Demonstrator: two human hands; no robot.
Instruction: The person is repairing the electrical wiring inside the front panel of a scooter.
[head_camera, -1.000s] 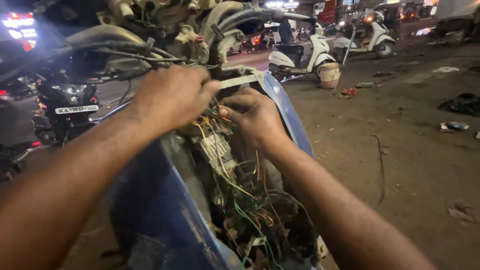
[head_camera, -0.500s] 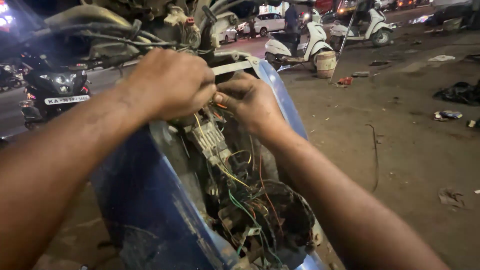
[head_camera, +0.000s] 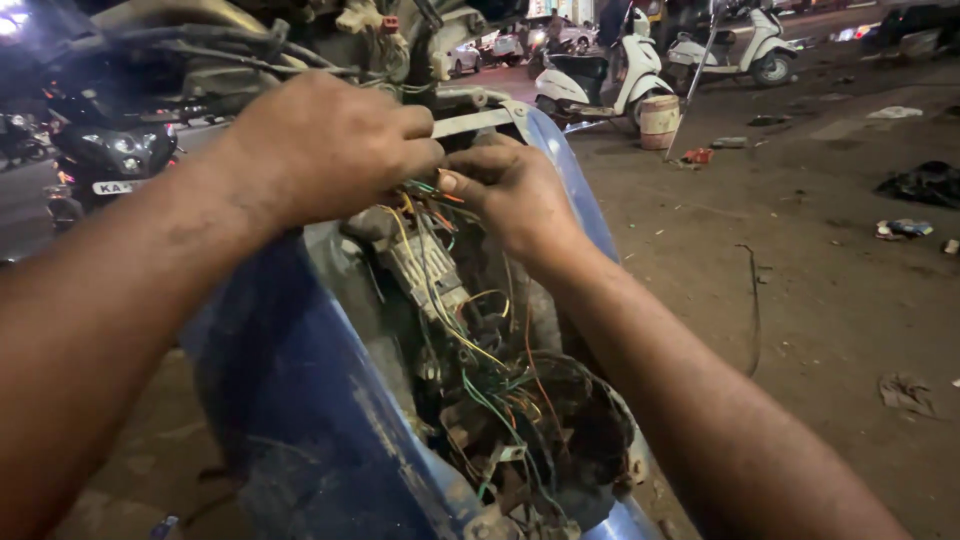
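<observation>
The blue scooter body fills the space under both hands; its front panel is off, so the inside is open to view. Beyond the hands, far off on the dirt ground, two white scooters stand, and a dark motorcycle waits to the left of the left hand.

Below the hands hangs the wiring bundle, many thin wires in yellow, green, orange and red, running down into a dark round cavity. A pale ribbed connector block sits just under the fingers.

The left hand is closed in a loose fist, and its fingers pinch the top ends of the coloured wires. The right hand meets it, thumb and fingertips pressed on the same wire ends, so both hands grasp the bundle at one point.

I judge the work is in the middle: the cover is already removed and the wires are exposed, but they lie loose and untidy, and the panel is not yet back.
</observation>
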